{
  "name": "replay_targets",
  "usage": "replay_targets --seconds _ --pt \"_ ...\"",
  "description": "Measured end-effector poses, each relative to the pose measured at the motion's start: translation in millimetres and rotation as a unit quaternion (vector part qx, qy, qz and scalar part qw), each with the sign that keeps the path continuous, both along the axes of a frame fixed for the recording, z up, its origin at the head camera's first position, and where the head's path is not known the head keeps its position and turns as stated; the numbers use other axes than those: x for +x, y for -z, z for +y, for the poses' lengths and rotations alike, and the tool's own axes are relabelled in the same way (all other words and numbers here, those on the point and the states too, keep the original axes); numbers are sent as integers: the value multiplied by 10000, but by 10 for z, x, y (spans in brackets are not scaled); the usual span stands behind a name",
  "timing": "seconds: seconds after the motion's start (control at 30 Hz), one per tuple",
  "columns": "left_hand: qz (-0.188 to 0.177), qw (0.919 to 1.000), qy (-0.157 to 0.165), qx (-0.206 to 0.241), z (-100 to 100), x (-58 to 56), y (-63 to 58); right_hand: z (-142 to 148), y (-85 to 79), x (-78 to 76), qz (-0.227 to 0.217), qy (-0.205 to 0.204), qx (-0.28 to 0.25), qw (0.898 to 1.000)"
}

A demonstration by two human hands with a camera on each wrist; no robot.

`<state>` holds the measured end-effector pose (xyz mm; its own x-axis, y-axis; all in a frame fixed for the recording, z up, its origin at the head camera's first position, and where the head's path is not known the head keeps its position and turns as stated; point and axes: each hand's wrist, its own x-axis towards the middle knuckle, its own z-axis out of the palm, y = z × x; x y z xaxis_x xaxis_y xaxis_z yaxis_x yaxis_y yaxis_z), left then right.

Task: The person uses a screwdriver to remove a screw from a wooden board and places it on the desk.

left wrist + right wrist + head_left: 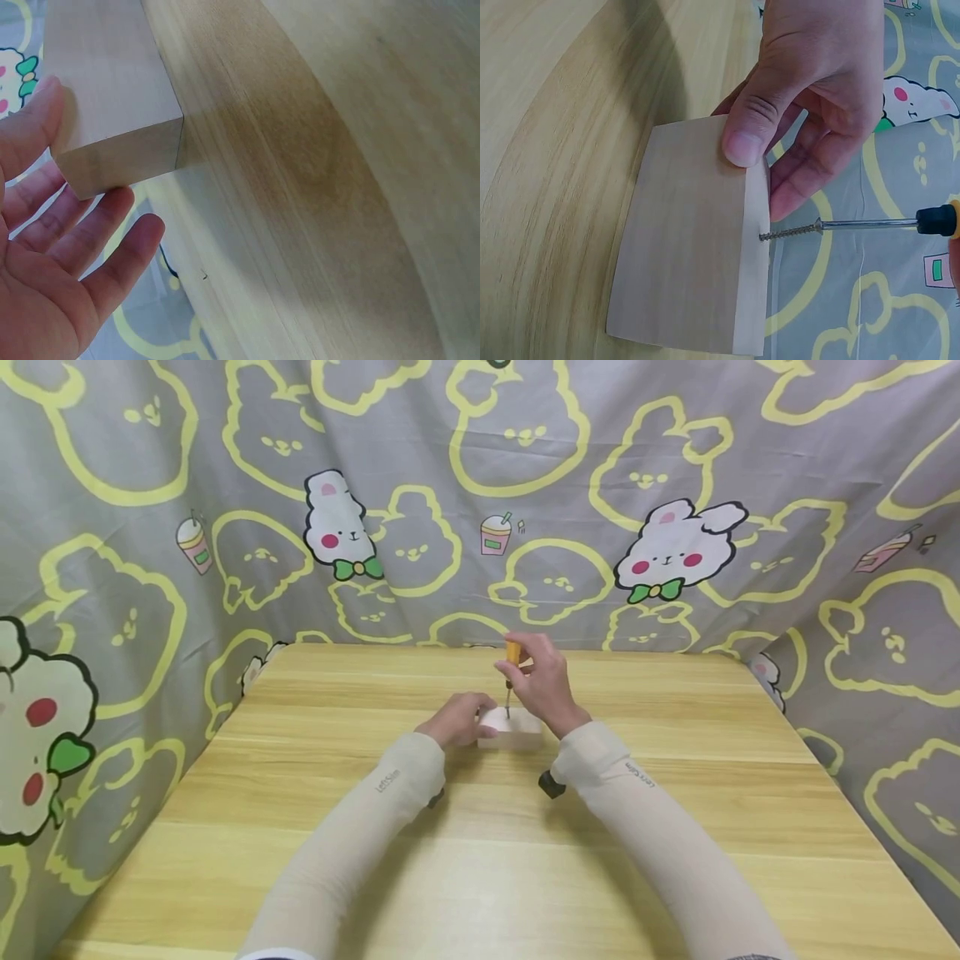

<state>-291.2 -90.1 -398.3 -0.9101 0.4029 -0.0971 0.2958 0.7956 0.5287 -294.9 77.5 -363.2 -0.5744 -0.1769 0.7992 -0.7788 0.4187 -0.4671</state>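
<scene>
A pale wooden block (517,740) stands on the table. My left hand (456,718) grips its left end, the thumb on the near face and the fingers round the end and behind, as the left wrist view shows on the block (112,67). My right hand (547,681) holds a screwdriver (513,652) by its orange-yellow handle, upright above the block. In the right wrist view a threaded screw (791,231) has its point at the block's top face, most of its thread exposed. The screwdriver's steel shaft (870,224) meets the screw head in line.
The wood-grain table (480,877) spreads around the block. Behind its far edge hangs a grey curtain (420,443) with yellow outlines and cartoon rabbits. A black piece (552,784) sits under the right wrist, and another (436,798) under the left.
</scene>
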Motion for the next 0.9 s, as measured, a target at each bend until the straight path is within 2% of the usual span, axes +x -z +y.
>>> replay_targets --seconds 0.13,0.37,0.7,0.9 --pt "0 10000 -32 0 1 -5 14 15 -7 9 17 104 66 9999" --pt "-50 10000 -29 -7 -4 2 16 49 -8 9 1 -8 81 10000" --pt "-80 9999 -66 -39 9 -1 21 63 -64 9 -17 81 291 9995" --pt "-70 9999 -70 -42 5 -9 30 69 -69 9 37 -58 39 10000"
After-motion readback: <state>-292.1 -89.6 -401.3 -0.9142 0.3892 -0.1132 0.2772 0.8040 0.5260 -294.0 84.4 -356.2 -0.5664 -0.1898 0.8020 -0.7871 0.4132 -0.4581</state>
